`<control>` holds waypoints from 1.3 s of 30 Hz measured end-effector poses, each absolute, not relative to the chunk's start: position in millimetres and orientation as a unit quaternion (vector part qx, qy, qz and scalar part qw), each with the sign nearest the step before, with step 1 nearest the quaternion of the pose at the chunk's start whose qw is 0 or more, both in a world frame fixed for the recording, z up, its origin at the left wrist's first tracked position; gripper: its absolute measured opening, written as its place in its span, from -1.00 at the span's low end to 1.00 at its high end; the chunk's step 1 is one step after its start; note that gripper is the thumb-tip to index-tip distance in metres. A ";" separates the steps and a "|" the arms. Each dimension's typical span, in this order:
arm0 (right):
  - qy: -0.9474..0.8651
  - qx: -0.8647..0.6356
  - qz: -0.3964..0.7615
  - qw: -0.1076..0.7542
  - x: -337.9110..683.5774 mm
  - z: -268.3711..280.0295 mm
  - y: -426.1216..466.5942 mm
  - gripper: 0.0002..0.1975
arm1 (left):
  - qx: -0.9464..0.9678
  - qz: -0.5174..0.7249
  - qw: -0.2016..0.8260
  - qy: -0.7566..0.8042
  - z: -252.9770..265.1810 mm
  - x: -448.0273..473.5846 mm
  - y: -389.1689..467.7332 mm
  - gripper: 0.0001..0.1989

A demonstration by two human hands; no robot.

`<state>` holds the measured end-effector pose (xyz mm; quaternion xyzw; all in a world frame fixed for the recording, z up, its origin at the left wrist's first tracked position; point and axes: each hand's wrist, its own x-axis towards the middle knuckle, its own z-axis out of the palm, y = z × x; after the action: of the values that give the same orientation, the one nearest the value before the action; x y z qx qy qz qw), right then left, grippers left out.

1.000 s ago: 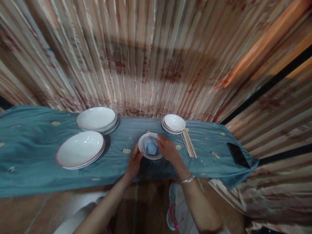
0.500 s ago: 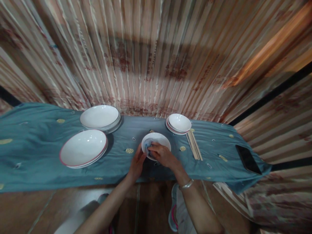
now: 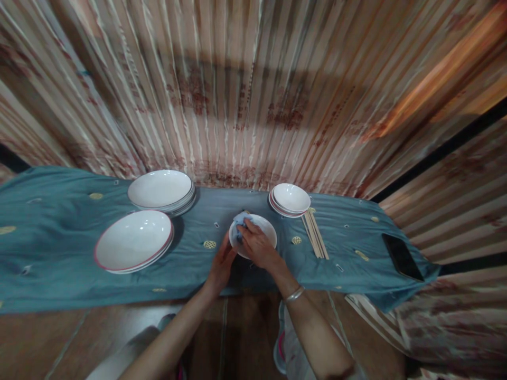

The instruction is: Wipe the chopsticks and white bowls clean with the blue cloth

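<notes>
A small white bowl (image 3: 268, 228) is tilted toward me over the middle of the table's near side. My left hand (image 3: 222, 262) grips its left rim, with some of the fingers hidden behind the bowl. Inside, my right hand (image 3: 257, 245) presses a crumpled light-blue cloth (image 3: 240, 219) against the far left of the bowl, fingers closed on it. A silver bangle (image 3: 295, 294) circles my right wrist. Behind and to the right stands a stack of small bowls (image 3: 292, 197), and several wooden chopsticks (image 3: 316, 235) lie beside it.
On the left sit a stack of white plates (image 3: 161, 189) and, nearer, a stack of large red-rimmed bowls (image 3: 134, 240). A black phone (image 3: 402, 257) lies near the right end of the blue-green tablecloth (image 3: 190, 274). Pleated curtain (image 3: 237, 105) hangs directly behind the table.
My right hand has slid the cloth up from the bowl's inner left side to its far left rim. The left hand keeps its hold on the bowl.
</notes>
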<state>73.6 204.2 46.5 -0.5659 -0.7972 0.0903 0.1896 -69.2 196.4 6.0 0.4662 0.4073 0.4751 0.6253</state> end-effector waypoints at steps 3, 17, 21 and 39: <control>-0.777 -0.615 0.034 0.131 75.0 51.7 205.2 -0.57 | 0.471 0.474 0.622 0.408 8.2 -69.4 195.8 -0.33; -0.716 -0.695 -0.057 0.024 94.8 70.0 185.4 -0.72 | 0.476 0.443 0.620 0.439 14.9 -67.5 193.2 -0.24; -0.714 -0.699 -0.040 0.011 99.3 71.8 177.6 -0.73 | 0.480 0.428 0.624 0.445 15.9 -67.9 193.1 -0.20; -0.752 -0.592 0.239 0.163 103.2 84.5 166.3 -0.63 | 0.386 0.413 0.712 0.416 14.8 -65.3 193.2 -0.16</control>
<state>103.2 166.3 84.5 -0.5924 -0.7520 0.2388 0.1630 -65.3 193.2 14.8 0.3862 0.4160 0.4134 0.7120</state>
